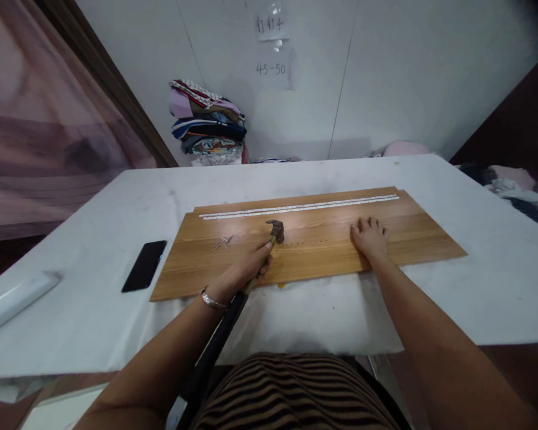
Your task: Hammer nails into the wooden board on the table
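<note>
- Gripping, my left hand (255, 263): fingers closed round the handle of one claw hammer (277, 230), close below its head.
- Hammer head: low over the board (412, 239); contact, I cannot tell.
- My right hand (370, 237): empty, open, fingers a little spread, resting on the board.
- Board, wood-grained: lying flat on the white-covered table (296, 316) before me.
- Dark dots (311, 242): one short row in place, between hammer head and right hand; nail heads or holes, I cannot tell.
- Loose nails (224, 242): a small pile, undriven, left of the hammer head.
- Two pale marked strips (296, 207): along the board's far side, no dots visible beside them.
- Dark phone (144, 266): on the table, just beyond the board's left end.
</note>
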The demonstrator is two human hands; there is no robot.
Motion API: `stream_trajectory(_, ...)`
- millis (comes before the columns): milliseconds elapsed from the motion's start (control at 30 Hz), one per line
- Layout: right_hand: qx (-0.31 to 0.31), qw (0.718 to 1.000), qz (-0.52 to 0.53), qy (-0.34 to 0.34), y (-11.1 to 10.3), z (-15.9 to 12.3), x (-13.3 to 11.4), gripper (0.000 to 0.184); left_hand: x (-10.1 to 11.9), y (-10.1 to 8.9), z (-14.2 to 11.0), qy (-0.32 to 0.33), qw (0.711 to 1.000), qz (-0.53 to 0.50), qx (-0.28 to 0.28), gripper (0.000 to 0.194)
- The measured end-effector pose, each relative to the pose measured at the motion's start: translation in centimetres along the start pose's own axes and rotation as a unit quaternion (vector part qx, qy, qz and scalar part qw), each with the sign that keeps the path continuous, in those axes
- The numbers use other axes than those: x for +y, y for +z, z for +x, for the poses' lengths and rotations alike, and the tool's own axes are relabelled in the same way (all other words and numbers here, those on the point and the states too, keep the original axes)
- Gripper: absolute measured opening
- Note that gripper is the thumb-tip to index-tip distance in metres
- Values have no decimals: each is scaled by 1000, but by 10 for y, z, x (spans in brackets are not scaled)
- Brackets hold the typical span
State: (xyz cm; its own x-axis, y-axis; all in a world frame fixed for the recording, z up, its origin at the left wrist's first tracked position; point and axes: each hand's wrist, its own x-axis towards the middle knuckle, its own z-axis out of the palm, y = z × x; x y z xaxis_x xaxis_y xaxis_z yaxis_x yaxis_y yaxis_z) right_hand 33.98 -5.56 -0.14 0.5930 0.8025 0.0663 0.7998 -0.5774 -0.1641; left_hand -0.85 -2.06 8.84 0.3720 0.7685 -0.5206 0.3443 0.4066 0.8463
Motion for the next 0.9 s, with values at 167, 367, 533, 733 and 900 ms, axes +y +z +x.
stream_trajectory(167,-6,1000,0,0,-1,-1,-1,55,-3,-2,4,0,1000,-16,0,27)
stream_trajectory(367,-1,1000,1,-3,-2,-1,-1,54,-6,1,6,-29,999,32,8,33)
stream_trajectory(533,-5,1000,0,1,-3,-2,-2,55,-6,-1,5,-11,1000,16,-1,35)
stream_trajectory(733,-13,1000,0,2,-3,-1,-2,56,-7,-4,6,13,1000,-9,-10,31)
stream_trajectory(900,-10,1000,4,3,-2,-1,-2,55,-7,-1,7,-8,999,35,-3,33)
